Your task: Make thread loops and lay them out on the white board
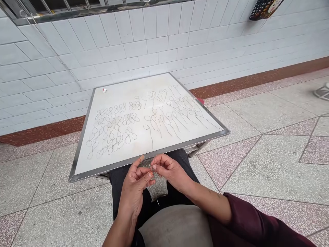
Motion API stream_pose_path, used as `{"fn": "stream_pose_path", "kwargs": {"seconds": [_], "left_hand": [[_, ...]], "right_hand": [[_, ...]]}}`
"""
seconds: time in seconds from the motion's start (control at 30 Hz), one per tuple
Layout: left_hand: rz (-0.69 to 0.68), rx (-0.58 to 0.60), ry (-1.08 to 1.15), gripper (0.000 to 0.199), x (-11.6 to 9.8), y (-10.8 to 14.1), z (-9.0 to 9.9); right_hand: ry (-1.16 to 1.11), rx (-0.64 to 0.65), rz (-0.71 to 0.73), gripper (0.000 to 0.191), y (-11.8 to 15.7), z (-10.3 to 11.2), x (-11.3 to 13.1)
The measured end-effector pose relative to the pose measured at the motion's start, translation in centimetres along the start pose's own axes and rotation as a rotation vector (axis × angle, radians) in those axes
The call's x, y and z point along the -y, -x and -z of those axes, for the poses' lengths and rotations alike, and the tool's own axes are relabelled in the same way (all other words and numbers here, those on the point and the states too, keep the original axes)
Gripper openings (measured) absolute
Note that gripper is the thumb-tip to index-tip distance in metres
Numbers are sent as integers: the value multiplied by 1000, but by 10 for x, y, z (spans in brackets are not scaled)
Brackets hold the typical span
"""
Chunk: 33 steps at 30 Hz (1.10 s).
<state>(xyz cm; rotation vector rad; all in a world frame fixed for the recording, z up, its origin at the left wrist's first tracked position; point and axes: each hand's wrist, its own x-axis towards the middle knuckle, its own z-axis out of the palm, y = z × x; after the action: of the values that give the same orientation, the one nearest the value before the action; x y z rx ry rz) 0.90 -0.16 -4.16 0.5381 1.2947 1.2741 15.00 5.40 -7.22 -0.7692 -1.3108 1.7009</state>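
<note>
Over my lap, just off the table's near edge, both hands pinch one thin wire (157,199). A small loop of it stands above the fingers and a pale tail hangs down between my knees. My left hand (136,183) grips it between thumb and fingers, with the index finger raised beside the loop. Thumb and fingertips of my right hand (171,169) close on the wire at the same spot. Fingers partly hide the crossing there. Closest on the white table (120,94) lies a single-loop wire with a long tail (151,137).
Several twisted double-loop wires (128,137) lie in rows on the table's left; several single-loop ones spread over its right. A small red-and-white object (104,90) sits at the far left corner. Behind stands a tiled wall (159,44). A patterned bag (266,8) hangs upper right.
</note>
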Motion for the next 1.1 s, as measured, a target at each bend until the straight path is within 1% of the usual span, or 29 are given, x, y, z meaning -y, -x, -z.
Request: {"fn": "stream_pose_path", "kwargs": {"seconds": [0.2,0.33,0.5,0.6,0.73,0.8,0.97,1.1], "left_hand": [[12,31,20,75,7,-1,0],[39,56,62,74,8,-2,0],[25,75,-20,82,5,-3,1],[17,77,-52,80,4,-3,3],[37,113,35,68,6,-3,6],[39,133,95,66,8,-4,6],[88,137,165,66,12,-7,10],[151,139,160,72,9,-8,13]], "right_hand": [[-63,6,5,21,0,-2,2],[-45,-16,5,21,2,-3,1],[-33,-6,-6,23,2,-1,0],[-66,29,-23,27,0,0,1],[-166,85,-63,30,-3,2,3],[-192,104,-67,31,-3,3,5],[-197,116,-50,31,-3,2,5],[-228,152,-45,29,-3,1,3]]}}
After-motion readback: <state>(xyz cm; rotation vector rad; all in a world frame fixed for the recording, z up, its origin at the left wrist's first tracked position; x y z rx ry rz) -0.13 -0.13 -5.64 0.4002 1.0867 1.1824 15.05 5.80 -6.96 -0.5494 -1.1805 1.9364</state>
